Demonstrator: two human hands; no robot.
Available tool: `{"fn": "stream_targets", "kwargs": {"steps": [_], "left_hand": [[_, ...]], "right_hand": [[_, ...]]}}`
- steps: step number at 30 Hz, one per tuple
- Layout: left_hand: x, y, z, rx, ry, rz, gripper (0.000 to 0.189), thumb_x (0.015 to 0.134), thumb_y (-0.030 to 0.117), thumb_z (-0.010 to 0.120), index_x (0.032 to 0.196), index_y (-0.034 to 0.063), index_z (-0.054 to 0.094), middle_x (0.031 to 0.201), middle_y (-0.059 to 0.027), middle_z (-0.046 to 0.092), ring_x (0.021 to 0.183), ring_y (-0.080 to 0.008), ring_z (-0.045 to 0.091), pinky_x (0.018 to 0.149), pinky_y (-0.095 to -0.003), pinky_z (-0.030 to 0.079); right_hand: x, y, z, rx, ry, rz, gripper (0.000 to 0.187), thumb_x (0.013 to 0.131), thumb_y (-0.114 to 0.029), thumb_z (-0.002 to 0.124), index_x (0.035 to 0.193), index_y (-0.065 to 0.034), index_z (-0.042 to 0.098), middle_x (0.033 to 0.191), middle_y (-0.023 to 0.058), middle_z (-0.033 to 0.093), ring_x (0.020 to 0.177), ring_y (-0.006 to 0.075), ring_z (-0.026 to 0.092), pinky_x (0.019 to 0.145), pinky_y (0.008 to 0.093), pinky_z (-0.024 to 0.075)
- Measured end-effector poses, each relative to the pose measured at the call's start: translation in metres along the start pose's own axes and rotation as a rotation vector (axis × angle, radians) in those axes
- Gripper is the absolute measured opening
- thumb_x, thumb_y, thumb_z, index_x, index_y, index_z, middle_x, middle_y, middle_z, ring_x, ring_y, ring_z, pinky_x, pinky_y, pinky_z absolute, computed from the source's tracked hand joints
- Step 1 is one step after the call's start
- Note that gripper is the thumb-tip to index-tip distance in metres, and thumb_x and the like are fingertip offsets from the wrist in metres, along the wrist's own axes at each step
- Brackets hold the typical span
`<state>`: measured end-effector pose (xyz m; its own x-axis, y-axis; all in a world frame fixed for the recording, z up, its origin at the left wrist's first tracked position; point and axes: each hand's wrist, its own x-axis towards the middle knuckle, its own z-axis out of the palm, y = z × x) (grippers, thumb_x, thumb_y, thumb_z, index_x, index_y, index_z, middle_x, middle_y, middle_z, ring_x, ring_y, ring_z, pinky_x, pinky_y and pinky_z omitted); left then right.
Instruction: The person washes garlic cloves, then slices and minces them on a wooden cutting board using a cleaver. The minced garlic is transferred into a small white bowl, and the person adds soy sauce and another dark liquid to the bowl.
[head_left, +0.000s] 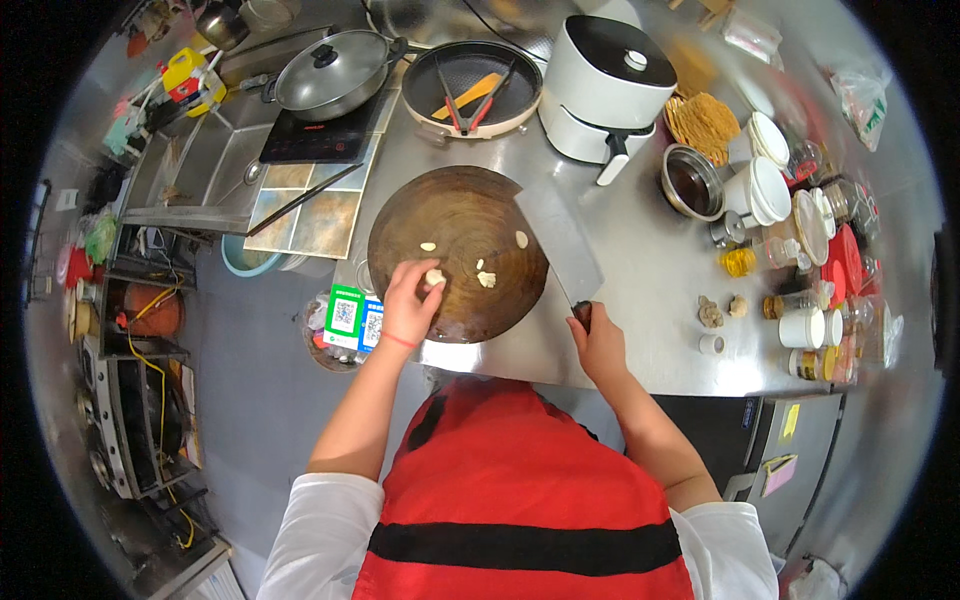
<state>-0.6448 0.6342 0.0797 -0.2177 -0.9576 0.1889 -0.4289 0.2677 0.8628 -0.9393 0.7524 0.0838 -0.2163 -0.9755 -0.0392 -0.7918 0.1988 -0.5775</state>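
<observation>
My left hand (409, 301) is over the lower left of a round wooden chopping board (457, 202), its fingertips around a pale garlic clove (435, 277). A second whole clove (427, 247) lies just above that hand, and another (522, 240) near the board's right side. Crushed garlic pieces (487, 280) rest right of the left hand. My right hand (600, 341) grips the dark handle of a cleaver (561, 240). The cleaver's broad blade points up and left, beside the board's right edge and partly over it.
Behind the board stand a frying pan (420, 75) holding tongs and a spatula, and a white air fryer (600, 97). A lidded wok (334, 71) sits at the back left. A metal bowl (691, 182), tubs and jars crowd the right side. Printed code cards (345, 319) are by my left wrist.
</observation>
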Motion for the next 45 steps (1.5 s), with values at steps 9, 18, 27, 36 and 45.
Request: {"fn": "stream_targets", "kwargs": {"steps": [9,18,27,36,45], "left_hand": [[-0.041,-0.010,-0.021,-0.159,0.095,-0.091,0.034,0.081,-0.005,0.067,0.114,0.0014,0.060,0.113,-0.0108,0.056,0.091,-0.0167,0.063,0.077,-0.0260,0.054],[-0.024,-0.011,0.001,-0.186,0.090,-0.068,0.030,0.083,-0.002,0.068,0.112,0.0022,0.062,0.107,-0.0102,0.057,0.089,-0.0158,0.062,0.076,-0.0251,0.053],[0.028,0.009,0.060,0.078,-0.027,0.324,0.029,0.077,0.003,0.068,0.105,0.0048,0.061,0.109,-0.0130,0.060,0.097,-0.0336,0.058,0.082,-0.0381,0.050],[0.029,0.000,0.056,0.215,-0.102,0.245,0.034,0.077,0.010,0.072,0.109,0.0078,0.062,0.103,-0.0102,0.065,0.102,-0.0309,0.057,0.088,-0.0406,0.046],[0.058,0.011,0.090,0.199,0.008,0.225,0.059,0.081,0.020,0.068,0.135,0.0068,0.047,0.137,-0.0147,0.049,0.131,-0.0330,0.040,0.107,-0.0453,0.031]], "right_hand": [[0.034,-0.002,-0.002,-0.263,-0.366,0.016,0.038,0.096,-0.039,0.051,0.106,-0.0024,0.046,0.082,0.0211,0.064,0.083,0.0406,0.066,0.066,0.0496,0.0516],[0.004,-0.040,-0.015,0.948,-0.833,0.517,0.039,0.102,-0.046,0.038,0.095,-0.0089,0.045,0.066,-0.0004,0.042,0.047,0.0085,0.037,0.042,0.0242,0.0338],[-0.009,-0.059,-0.022,1.260,-0.906,0.661,0.040,0.101,-0.049,0.038,0.096,-0.0100,0.045,0.067,-0.0007,0.042,0.048,0.0083,0.036,0.041,0.0232,0.0319],[-0.013,-0.050,-0.032,1.141,-0.676,0.541,0.037,0.102,-0.045,0.037,0.097,-0.0097,0.046,0.067,0.0003,0.043,0.048,0.0097,0.039,0.043,0.0246,0.0344],[-0.005,-0.016,-0.019,0.440,-0.322,0.243,0.031,0.098,-0.036,0.050,0.095,-0.0055,0.047,0.071,0.0088,0.057,0.054,0.0227,0.056,0.049,0.0361,0.0437]]}}
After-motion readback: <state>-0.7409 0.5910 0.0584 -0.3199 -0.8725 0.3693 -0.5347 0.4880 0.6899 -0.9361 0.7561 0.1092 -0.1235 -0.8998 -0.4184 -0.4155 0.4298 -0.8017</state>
